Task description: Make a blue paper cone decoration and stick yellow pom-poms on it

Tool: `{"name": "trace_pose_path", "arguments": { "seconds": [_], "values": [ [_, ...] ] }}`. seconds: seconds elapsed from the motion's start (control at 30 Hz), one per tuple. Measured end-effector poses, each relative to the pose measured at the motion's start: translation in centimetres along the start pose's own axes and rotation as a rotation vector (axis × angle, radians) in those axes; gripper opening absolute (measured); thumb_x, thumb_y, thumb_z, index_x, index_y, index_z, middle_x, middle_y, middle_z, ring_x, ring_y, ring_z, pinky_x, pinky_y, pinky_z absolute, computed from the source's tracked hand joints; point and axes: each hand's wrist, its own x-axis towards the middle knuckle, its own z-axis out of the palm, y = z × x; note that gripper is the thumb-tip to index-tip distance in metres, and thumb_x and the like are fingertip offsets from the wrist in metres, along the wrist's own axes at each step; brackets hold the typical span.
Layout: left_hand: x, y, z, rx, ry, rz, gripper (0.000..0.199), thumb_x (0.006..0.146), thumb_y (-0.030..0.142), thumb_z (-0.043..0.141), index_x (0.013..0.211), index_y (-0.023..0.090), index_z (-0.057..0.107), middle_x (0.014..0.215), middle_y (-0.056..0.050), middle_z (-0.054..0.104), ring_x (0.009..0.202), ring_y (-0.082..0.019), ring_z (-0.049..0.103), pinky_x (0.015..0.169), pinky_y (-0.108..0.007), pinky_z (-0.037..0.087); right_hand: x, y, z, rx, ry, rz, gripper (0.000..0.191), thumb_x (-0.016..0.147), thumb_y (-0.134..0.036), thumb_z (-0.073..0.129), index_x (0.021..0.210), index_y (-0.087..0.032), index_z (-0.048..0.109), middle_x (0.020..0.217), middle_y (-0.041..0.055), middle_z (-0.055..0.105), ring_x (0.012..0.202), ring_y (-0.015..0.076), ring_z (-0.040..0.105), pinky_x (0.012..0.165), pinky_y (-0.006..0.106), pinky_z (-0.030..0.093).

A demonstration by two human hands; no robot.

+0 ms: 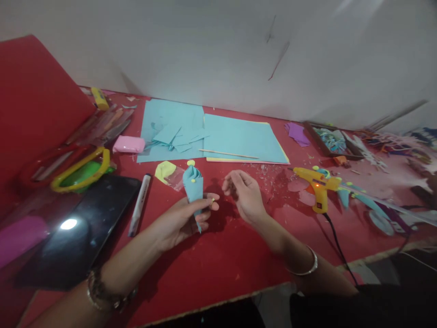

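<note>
A light blue folded paper cone [195, 190] with small yellow pieces on it stands upright in my left hand [187, 216], its pointed end downward. A tiny yellow piece shows at the fingertips of the same hand. Just to the right, my right hand [247, 196] hovers over the red table with its fingers curled toward the cone, not touching it. Whether anything small is between those fingers is hidden. Behind the cone lies a yellow paper piece [165, 172] beside clear plastic.
Blue sheets [242, 139] bear a thin stick [228, 154] at the back. A yellow glue gun [319, 184] with a lit orange light lies at right, its cord trailing forward. At left are a marker [139, 205], a black phone-like slab [82, 232] and a pink block [129, 144].
</note>
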Motion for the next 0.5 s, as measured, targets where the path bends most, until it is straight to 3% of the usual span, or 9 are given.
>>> {"name": "trace_pose_path", "arguments": {
  "seconds": [0.1,0.27,0.5],
  "values": [
    [0.02,-0.02,-0.08,0.000,-0.026,0.016,0.011,0.071,0.018,0.066,0.081,0.014,0.062,0.064,0.004,0.054,0.041,0.001,0.031,0.040,-0.014,0.030,-0.11,0.01,0.07,-0.035,-0.061,0.010,0.010,0.072,-0.028,0.063,0.077,-0.020,0.063,0.063,-0.0027,0.064,0.055,0.0079,0.058,0.059,0.024,0.048],
    [0.21,-0.18,-0.40,0.003,-0.049,0.036,0.013,0.069,0.020,0.068,0.079,0.015,0.062,0.066,0.003,0.055,0.042,0.000,0.031,0.042,-0.014,0.030,-0.25,0.00,0.27,0.014,-0.106,0.045,0.016,0.073,-0.029,0.061,0.087,-0.022,0.064,0.079,0.0003,0.068,0.073,0.0120,0.064,0.073,0.030,0.052],
    [0.34,-0.25,-0.46,0.009,-0.038,0.025,0.017,0.067,0.023,0.071,0.077,0.014,0.061,0.064,0.004,0.053,0.043,0.000,0.032,0.042,-0.014,0.031,-0.09,0.21,-0.02,-0.030,-0.080,0.017,0.014,0.075,-0.032,0.059,0.074,-0.020,0.064,0.061,-0.0016,0.064,0.051,0.0076,0.057,0.054,0.023,0.048]
  ]
}}
